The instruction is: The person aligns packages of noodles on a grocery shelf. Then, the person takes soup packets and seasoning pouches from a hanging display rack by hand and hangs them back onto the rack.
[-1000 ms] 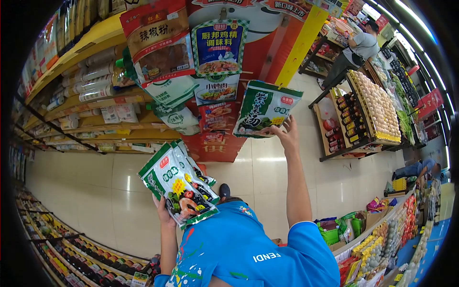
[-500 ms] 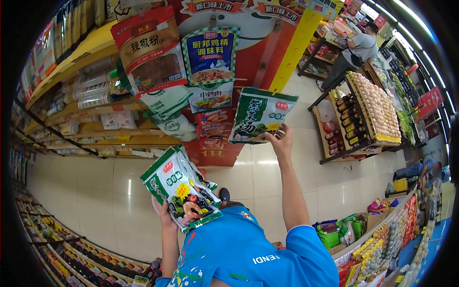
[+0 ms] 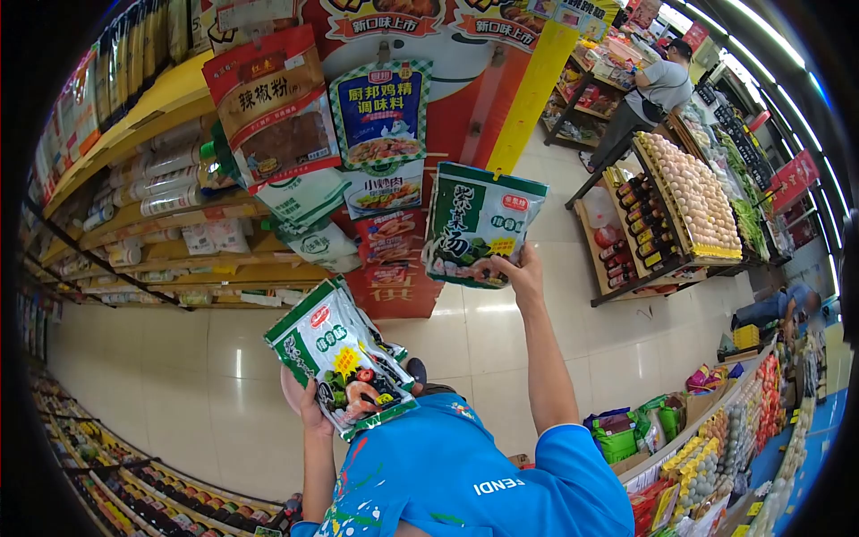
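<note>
My left hand (image 3: 307,404) grips a stack of green and white soup packets (image 3: 340,362) by its lower left edge, in front of my blue shirt. My right hand (image 3: 522,274) pinches the lower right corner of another green and white packet (image 3: 483,224), which is upright beside the red display. Left of that packet hang a blue seasoning packet (image 3: 382,115) and a red chili powder packet (image 3: 273,107). What lies behind the raised packet is hidden.
Stocked shelves (image 3: 134,116) stand on the left, with rows of bottles (image 3: 170,492) at lower left. An egg stand (image 3: 693,201) is at right. A person in grey (image 3: 662,85) stands behind it; another person (image 3: 778,309) bends at far right.
The display and its hanging packets have shifted left and down in view. My right hand and its packet have moved slightly left and lower. My left hand still holds its stack.
</note>
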The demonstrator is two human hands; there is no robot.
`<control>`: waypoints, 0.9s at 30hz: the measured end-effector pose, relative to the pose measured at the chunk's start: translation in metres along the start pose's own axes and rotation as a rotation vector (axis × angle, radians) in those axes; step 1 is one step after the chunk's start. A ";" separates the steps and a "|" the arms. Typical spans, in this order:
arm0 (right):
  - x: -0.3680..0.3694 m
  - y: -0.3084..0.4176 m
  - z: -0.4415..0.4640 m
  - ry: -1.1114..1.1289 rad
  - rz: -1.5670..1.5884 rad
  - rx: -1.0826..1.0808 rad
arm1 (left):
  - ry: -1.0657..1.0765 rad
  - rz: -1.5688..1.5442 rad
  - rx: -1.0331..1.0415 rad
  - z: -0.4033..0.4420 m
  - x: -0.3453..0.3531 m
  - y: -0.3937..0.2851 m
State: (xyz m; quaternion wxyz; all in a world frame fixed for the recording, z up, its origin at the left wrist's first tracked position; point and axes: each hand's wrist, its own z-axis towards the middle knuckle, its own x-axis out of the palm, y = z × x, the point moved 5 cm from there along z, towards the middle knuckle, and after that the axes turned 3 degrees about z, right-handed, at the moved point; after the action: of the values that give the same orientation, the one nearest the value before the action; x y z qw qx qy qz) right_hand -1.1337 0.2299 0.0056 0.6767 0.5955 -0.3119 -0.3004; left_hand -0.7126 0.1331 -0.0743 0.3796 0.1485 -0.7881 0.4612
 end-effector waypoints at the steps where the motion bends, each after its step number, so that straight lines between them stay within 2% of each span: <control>1: -0.003 -0.002 -0.001 0.023 0.067 0.030 | -0.003 0.005 -0.023 -0.002 0.010 -0.003; 6: -0.011 -0.002 -0.005 0.053 0.196 0.045 | -0.020 0.025 -0.086 -0.004 0.020 -0.005; 12: -0.020 0.012 -0.004 0.037 0.334 -0.036 | 0.030 -0.044 -0.153 0.003 0.006 0.004; 15: -0.037 0.018 -0.013 0.079 0.516 -0.069 | 0.053 -0.095 -0.207 0.006 -0.006 0.012; 17: -0.040 0.037 -0.030 0.116 0.890 -0.059 | 0.050 -0.067 -0.221 0.005 -0.008 0.013; 18: -0.048 0.031 -0.032 0.299 0.891 -0.107 | 0.047 -0.070 -0.220 0.005 -0.008 0.013; 19: -0.051 0.025 -0.036 0.361 0.943 -0.113 | 0.054 -0.081 -0.232 0.005 -0.008 0.014; 22: -0.048 0.000 -0.065 0.315 0.775 0.063 | 0.085 -0.069 -0.243 0.006 -0.009 0.015; 24: -0.017 -0.008 -0.087 0.258 0.639 0.197 | 0.101 -0.055 -0.241 0.011 -0.017 0.021; 25: 0.003 -0.001 -0.100 0.383 0.595 0.298 | 0.102 -0.053 -0.245 0.015 -0.020 0.024; 26: 0.020 0.003 -0.112 0.426 0.572 0.433 | 0.091 -0.047 -0.272 0.018 -0.023 0.028; 27: 0.040 0.009 -0.118 0.411 0.440 0.464 | 0.080 -0.041 -0.300 0.021 -0.024 0.031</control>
State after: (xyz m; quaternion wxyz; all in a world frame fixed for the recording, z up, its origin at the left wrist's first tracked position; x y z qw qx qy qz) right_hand -1.0161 0.2726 0.0057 0.6204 0.6996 -0.3498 0.0564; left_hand -0.7239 0.1290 -0.1171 0.4377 0.0876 -0.8294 0.3359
